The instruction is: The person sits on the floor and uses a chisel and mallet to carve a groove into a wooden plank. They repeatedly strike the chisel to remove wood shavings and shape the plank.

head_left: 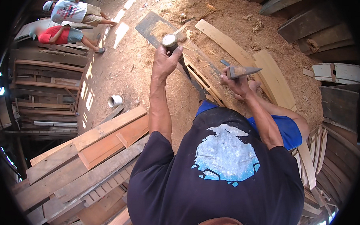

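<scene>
Looks partway along — worked, but hard to call finished. Shows long openings already cut in the slotted timber [207,82], lying low in front of the body, close to the blue shorts [280,132] and slanting away toward the upper left. Suggests plenty of cutting already done, judging by the slots and by the shavings [203,12] strewn over the ground. Cannot tell the depth of the slots, nor the amount of wood left to remove; perhaps some trimming, given both tools in hand.

Keeps to no guesswork about the hands: held well apart, both closed. With the left hand [165,60], wraps the upper end of a long chisel-like tool [183,66], just below a pale, round butt [169,40], fingers curled and thumb across. Points the dark shaft down toward the timber — cannot tell about contact at the tip. With the right hand [237,83], grips a hammer-like tool [247,71] right beneath its wedge-shaped head, pointed end toward the right, handle mostly hidden. Hovers over the right side of the timber, near a curved pale board [226,40] and a second pale board [273,76].
</scene>
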`<state>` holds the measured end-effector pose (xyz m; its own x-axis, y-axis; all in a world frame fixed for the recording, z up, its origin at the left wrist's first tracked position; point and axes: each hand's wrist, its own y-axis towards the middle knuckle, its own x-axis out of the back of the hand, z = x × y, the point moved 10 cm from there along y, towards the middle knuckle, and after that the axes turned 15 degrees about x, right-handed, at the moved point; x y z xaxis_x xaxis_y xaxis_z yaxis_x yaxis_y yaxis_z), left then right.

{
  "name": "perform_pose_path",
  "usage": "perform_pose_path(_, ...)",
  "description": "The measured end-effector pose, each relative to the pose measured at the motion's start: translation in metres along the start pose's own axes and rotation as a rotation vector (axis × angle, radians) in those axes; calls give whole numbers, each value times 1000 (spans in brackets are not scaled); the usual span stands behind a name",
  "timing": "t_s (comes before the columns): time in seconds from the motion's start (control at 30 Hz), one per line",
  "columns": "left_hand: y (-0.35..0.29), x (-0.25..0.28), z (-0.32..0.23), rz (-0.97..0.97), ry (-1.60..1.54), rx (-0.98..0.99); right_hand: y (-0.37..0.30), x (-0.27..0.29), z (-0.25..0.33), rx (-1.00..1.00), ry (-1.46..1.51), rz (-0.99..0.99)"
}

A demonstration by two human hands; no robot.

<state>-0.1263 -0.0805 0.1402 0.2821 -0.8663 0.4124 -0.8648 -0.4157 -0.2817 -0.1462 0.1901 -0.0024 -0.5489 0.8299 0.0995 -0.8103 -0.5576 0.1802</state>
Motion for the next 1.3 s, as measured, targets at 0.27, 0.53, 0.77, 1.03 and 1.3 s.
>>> perform_pose_path(0.27,-27,-30,19,35,-762,-118,51,42,186,302,-190,-154)
perform_pose_path(0.53,-28,-46,48,-13,-692,-89,43,53,243,241,-23,-213)
perform_pose_path(0.77,-42,-95,44,139,-470,-43,53,54,297,526,-13,-291)
perform_pose_path(1.03,-51,-104,76,-125,-220,-171,56,-3,183,140,-814,513)
perform_pose_path(1.3,-48,-117,58,230,-106,-192,47,-5,180,131,-729,456)
